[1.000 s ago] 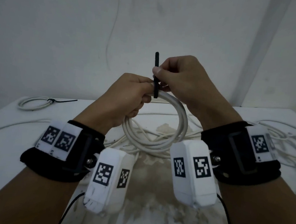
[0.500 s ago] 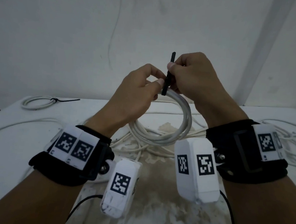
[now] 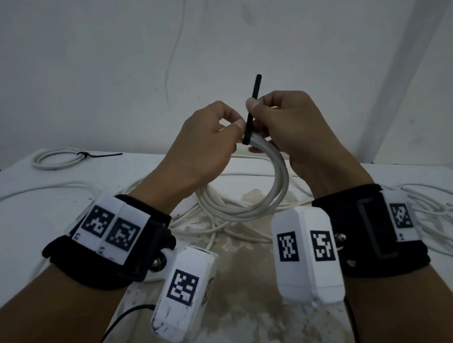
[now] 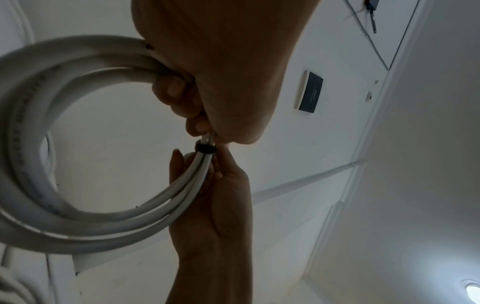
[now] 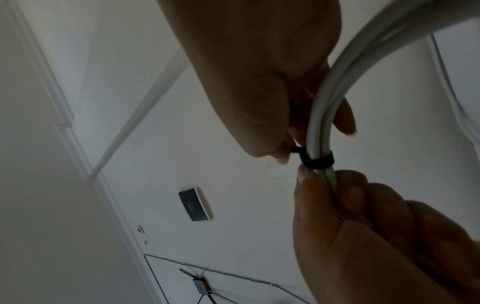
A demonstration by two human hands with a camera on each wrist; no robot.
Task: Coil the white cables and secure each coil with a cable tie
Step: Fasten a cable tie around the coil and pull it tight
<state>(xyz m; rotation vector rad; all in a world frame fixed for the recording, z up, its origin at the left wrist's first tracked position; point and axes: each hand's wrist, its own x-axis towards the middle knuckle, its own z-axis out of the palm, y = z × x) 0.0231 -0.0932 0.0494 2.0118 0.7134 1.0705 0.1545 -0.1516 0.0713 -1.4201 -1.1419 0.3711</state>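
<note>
I hold a white cable coil upright above the table, its top between both hands. My left hand grips the coil's strands just left of a black cable tie, which is looped round the bundle. My right hand pinches the tie's tail, which sticks up above the fingers. In the left wrist view the tie's loop circles the coil. In the right wrist view the band sits snug on the coil's strands, with the left hand's fingers below it.
A tied white coil with a black tie lies at the table's far left. Loose white cables sprawl over the right side and under my hands. The white table has a stained patch in the middle. A wall stands close behind.
Both hands have lifted the coil a little higher. The tie's tail has swung from a lean to nearly upright, and more of it stands above my right fingers.
</note>
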